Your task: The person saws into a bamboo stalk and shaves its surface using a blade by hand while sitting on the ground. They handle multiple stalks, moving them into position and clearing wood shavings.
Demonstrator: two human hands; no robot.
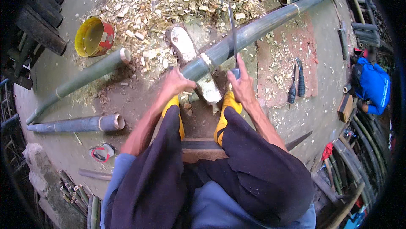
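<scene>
A long dark bamboo pole [270, 29] slants from between my feet to the far right. It rests across a whitish, worn wooden block [183, 43]. My left hand [176, 83] is closed on the pole's near end. In my right hand [242, 83] is the handle of a handsaw [234, 30], fingers wrapped round it. Its long, narrow blade points away from me and crosses the pole in view, right of a pale node ring; whether it touches the bamboo I cannot tell. My yellow-shod feet flank the block's near end.
Pale wood chips [182, 1] heap beyond the block. Left are a yellow-red bucket [94, 37] and two bamboo lengths [91, 73]. Two dark-handled tools [300, 79] lie right, near another blade [299, 140]. A person in blue [372, 85] sits among bamboo at the far right.
</scene>
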